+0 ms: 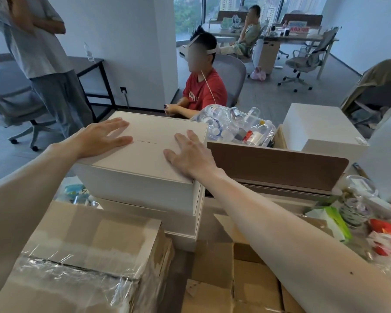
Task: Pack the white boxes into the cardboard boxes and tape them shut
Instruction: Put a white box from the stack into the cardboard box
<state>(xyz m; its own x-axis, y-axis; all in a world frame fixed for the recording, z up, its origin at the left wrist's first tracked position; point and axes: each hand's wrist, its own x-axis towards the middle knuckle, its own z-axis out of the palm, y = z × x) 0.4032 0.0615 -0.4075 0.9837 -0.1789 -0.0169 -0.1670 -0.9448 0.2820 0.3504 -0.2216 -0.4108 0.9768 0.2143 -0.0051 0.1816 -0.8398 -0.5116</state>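
Head view: left hand (104, 137) and right hand (190, 152) lie flat, fingers spread, on the top white box (145, 152), behind a taped cardboard box (88, 256).

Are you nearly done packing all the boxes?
Not nearly. One cardboard box is taped shut. The left hand and right hand rest flat on the top white box. That one, the stack beneath and the far white boxes are still unpacked.

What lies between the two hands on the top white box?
Only bare lid of the white box, with a faint thin line, between left hand and right hand; head view.
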